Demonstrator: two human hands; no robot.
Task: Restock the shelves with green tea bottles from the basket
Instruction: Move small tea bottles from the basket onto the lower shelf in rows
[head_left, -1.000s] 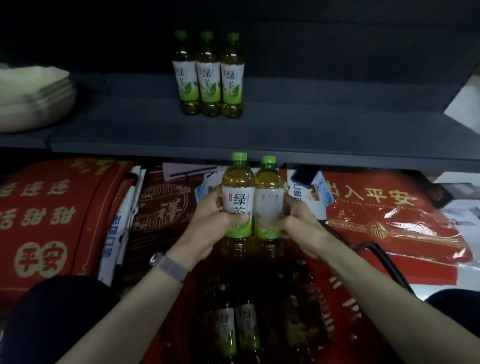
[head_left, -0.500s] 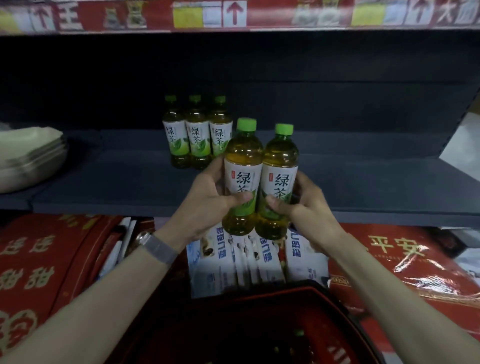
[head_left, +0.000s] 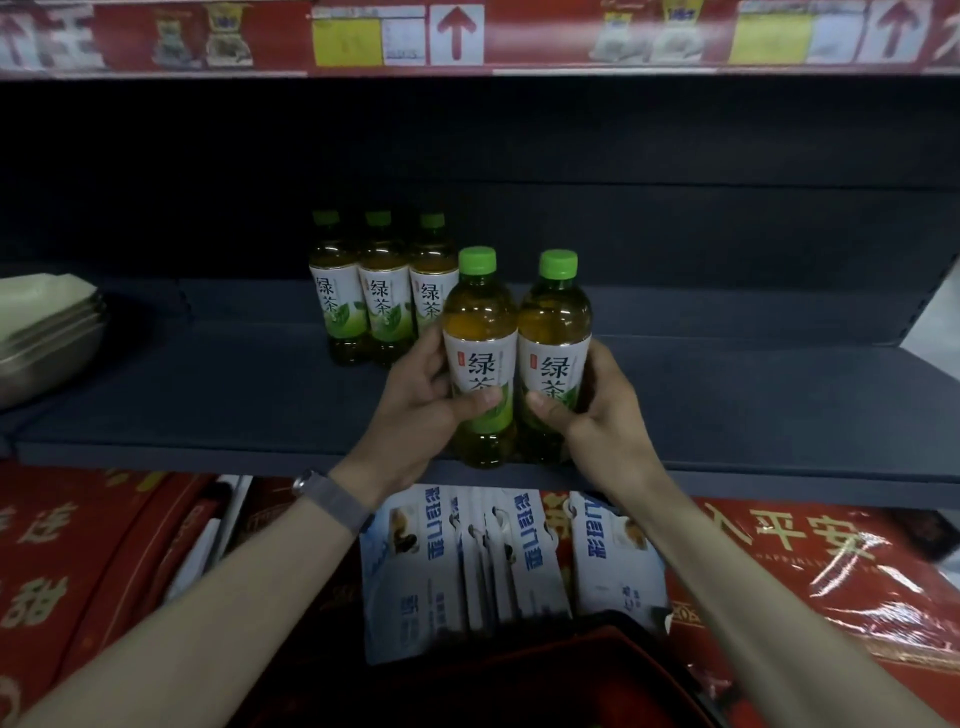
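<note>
At the far left, a stack of pale trays (head_left: 47, 332) sits on the dark shelf (head_left: 208, 405). Below it, on the lower level, lie red mats (head_left: 78, 561) with gold characters.

Further right, at the back of the shelf, three bottles (head_left: 384, 296) of green tea stand upright in a tight row. They touch side by side, with green caps and white-and-green labels facing me.

Just in front of them, slightly right, is my left hand (head_left: 415, 415), with a watch (head_left: 332, 499) on its wrist. Its fingers (head_left: 434, 358) are wrapped round the left bottle (head_left: 480, 353), and the thumb lies across the front of the label. That bottle is upright and pressed against the right bottle (head_left: 555, 343), which is also upright. My right hand (head_left: 608, 410) grips the right bottle the same way, thumb on the label and fingers curled round the far side.

Both held bottles are at the shelf's front edge, nearer me than the row of three. I cannot tell whether their bases touch the shelf.

Under the shelf edge, between my forearms, blue-and-white packets (head_left: 467, 561) stand in a row. Below them, at bottom centre, is the dark rim of the red basket (head_left: 597, 639); its inside is too dark to make out.

To the right lies a red mat (head_left: 831, 571) in shiny wrap. Across the top runs a red strip (head_left: 545, 36) with yellow tags and red arrows.
</note>
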